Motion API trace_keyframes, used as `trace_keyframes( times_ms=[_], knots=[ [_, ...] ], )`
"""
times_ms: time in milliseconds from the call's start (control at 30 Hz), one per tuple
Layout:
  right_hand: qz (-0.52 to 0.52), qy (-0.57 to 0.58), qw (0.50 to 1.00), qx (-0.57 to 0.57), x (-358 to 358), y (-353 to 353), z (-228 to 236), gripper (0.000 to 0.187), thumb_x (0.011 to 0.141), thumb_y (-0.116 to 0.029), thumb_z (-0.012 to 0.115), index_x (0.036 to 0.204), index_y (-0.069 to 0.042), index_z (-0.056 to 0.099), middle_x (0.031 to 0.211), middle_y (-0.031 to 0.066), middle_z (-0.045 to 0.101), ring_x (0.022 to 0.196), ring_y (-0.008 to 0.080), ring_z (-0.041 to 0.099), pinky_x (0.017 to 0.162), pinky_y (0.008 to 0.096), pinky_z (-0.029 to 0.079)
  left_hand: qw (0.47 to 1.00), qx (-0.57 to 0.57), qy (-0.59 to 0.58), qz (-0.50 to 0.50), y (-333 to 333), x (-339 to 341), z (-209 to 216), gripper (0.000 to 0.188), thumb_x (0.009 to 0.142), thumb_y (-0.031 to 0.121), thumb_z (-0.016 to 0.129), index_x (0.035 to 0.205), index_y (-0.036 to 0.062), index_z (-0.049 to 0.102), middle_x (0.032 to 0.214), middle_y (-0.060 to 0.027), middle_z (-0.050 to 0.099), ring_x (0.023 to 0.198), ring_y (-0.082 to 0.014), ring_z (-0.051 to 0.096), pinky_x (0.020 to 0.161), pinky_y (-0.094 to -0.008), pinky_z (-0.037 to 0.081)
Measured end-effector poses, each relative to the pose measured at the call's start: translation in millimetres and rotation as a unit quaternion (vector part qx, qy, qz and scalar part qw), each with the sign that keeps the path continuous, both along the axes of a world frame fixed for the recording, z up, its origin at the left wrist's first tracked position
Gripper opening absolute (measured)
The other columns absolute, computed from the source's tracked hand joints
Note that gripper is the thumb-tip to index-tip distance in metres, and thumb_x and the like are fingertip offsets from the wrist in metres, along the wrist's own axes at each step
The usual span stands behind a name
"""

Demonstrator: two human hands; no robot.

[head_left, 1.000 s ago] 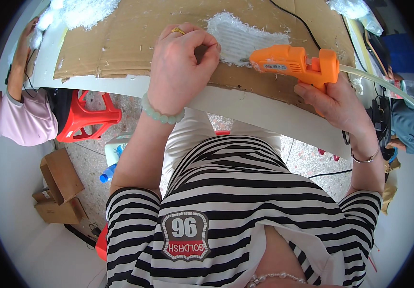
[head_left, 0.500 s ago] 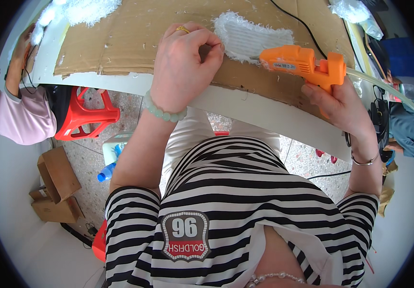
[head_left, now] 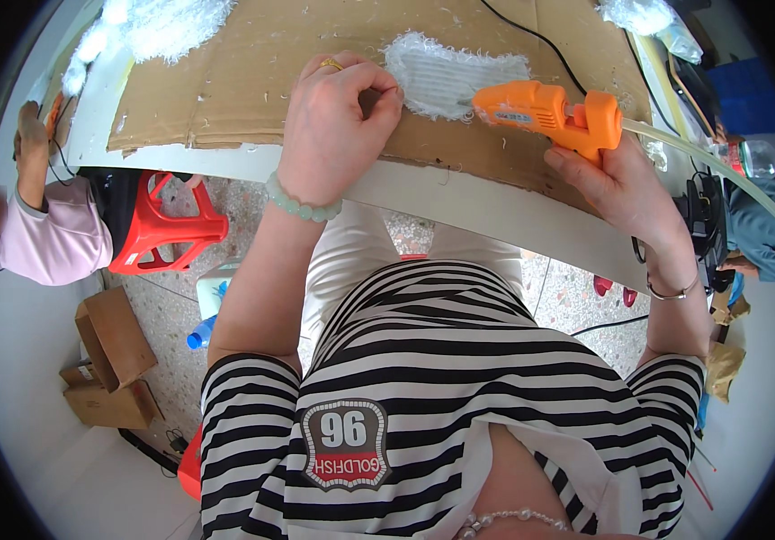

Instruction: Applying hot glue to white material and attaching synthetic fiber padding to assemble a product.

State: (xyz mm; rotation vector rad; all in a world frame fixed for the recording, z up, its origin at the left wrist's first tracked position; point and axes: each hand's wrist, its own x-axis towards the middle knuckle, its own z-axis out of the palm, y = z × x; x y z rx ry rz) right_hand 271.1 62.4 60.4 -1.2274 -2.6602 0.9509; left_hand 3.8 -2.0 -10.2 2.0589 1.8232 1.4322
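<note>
A white fluffy-edged fabric piece [head_left: 446, 76] lies ribbed face up on a brown cardboard sheet [head_left: 225, 108]. My left hand [head_left: 338, 121] is closed in a pinch, thumb and index fingertips together at the fabric's left edge; anything between them is hidden. In my right hand [head_left: 621, 184] is an orange hot glue gun [head_left: 545, 110], gripped by its handle. Its nozzle points left, at the near edge of the fabric, and whether it touches cannot be made out. A long pale glue stick [head_left: 711, 162] trails from its back end.
White fluffy material [head_left: 176, 27] lies at the far left, more in a bag [head_left: 639, 16] at the far right. A black cable [head_left: 540, 38] crosses the cardboard. A plastic bottle [head_left: 761, 159] is at the right. Near a red stool [head_left: 171, 229] sits another person [head_left: 50, 229].
The whole view has shifted slightly. Both my hands and the glue gun keep nearly the same place by the fabric. At the left, the other person's hand has moved nearer.
</note>
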Motion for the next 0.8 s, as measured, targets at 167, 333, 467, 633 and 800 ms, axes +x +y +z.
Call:
trace_keyframes(
  times_ms=[167,333,467,633,800],
  knots=[
    [-0.030,0.036,0.998,0.035,0.6,0.2,-5.9,0.037,0.088,-0.018,0.063,0.116,0.000,0.048,0.076,0.0027,0.052,0.068,0.0092,0.045,0.062,0.0248,0.040,1.000,-0.006,-0.005,-0.011,1.4,-2.5,-4.1,0.002,0.071,0.006,0.063,0.070,0.0044,0.064,0.070,-0.0078,0.063,0.074,-0.0289,0.058,0.075,-0.0374,0.046],
    [-0.035,0.049,0.996,0.072,0.3,-1.4,-9.2,0.039,0.088,-0.020,0.063,0.118,0.001,0.048,0.067,0.0022,0.050,0.060,0.0094,0.045,0.056,0.0254,0.039,1.000,-0.015,-0.003,-0.014,3.0,-2.3,-6.6,0.002,0.071,0.007,0.064,0.070,0.0051,0.065,0.071,-0.0076,0.063,0.075,-0.0287,0.058,0.075,-0.0377,0.046],
    [-0.035,0.083,0.993,0.081,1.8,1.2,-17.0,0.037,0.089,-0.023,0.062,0.116,0.001,0.051,0.064,0.0005,0.050,0.055,0.0095,0.044,0.052,0.0257,0.038,1.000,-0.024,-0.006,-0.014,3.2,-2.0,-7.3,0.002,0.071,0.007,0.064,0.070,0.0054,0.065,0.071,-0.0076,0.063,0.075,-0.0286,0.058,0.075,-0.0378,0.046],
    [-0.049,0.070,0.996,0.032,1.4,-0.1,-13.2,0.034,0.089,-0.023,0.061,0.112,0.000,0.053,0.068,0.0038,0.052,0.059,0.0123,0.048,0.057,0.0279,0.041,1.000,-0.028,0.004,-0.013,2.7,-2.4,-5.5,0.002,0.071,0.007,0.064,0.070,0.0053,0.065,0.072,-0.0078,0.064,0.075,-0.0283,0.057,0.075,-0.0376,0.046],
    [0.008,0.038,0.996,0.085,2.2,2.3,-13.9,0.032,0.089,-0.025,0.060,0.105,0.002,0.054,0.077,0.0148,0.057,0.069,0.0268,0.054,0.069,0.0354,0.044,1.000,-0.030,0.005,-0.005,4.2,-2.7,-7.6,0.002,0.070,0.007,0.065,0.070,0.0054,0.066,0.073,-0.0081,0.064,0.075,-0.0283,0.057,0.074,-0.0378,0.047]
  ],
)
